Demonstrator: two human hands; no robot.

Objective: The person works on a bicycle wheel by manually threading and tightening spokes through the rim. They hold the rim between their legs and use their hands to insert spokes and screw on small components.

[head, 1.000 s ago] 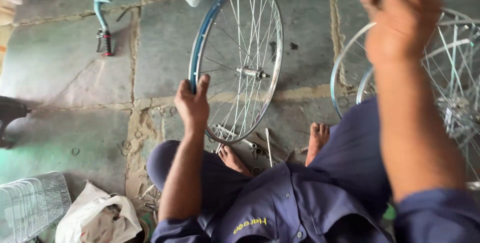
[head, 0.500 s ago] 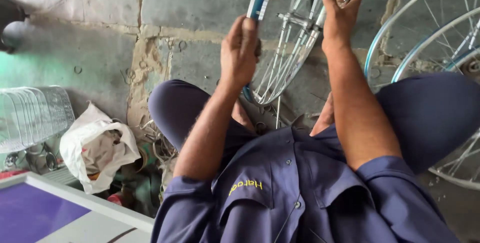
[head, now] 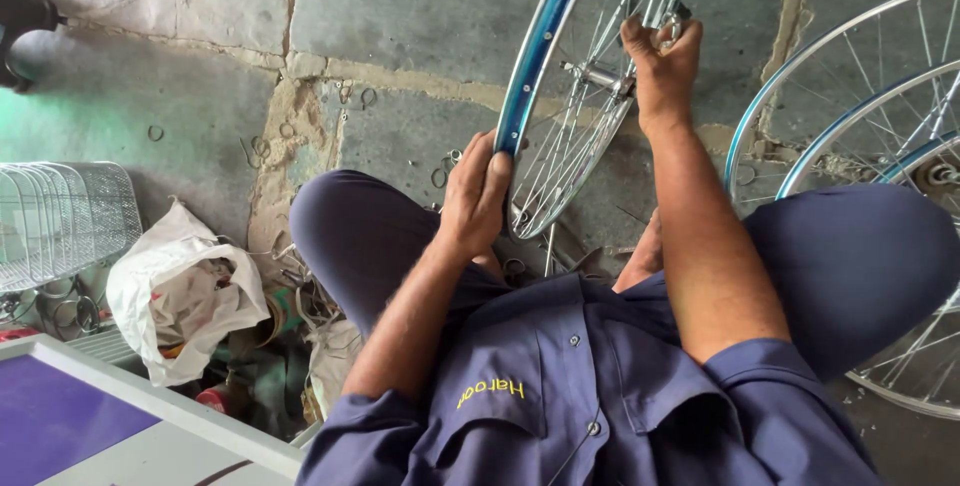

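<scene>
Nearest, at the lower left, sits the corner of a purple-topped panel, and just beyond it a crumpled white plastic bag lies on the stone floor beside a stack of wire-mesh baskets.

In the middle, the seated person's knees frame a blue-rimmed bicycle wheel that stands upright on the floor between them, tilted a little to the right at its top. The left hand is wrapped around the lower near part of the rim, its grip closed firmly on the blue edge. Farther on, the right hand reaches in among the spokes beside the hub axle; its fingers are curled tight, seemingly pinching a small part, though what exactly cannot be told.

To do this well, I judge the left hand should hold the rim steady so it cannot roll, while the right works lightly without bending neighbouring spokes.

At the far right, more spoked wheels lean overlapping.
</scene>
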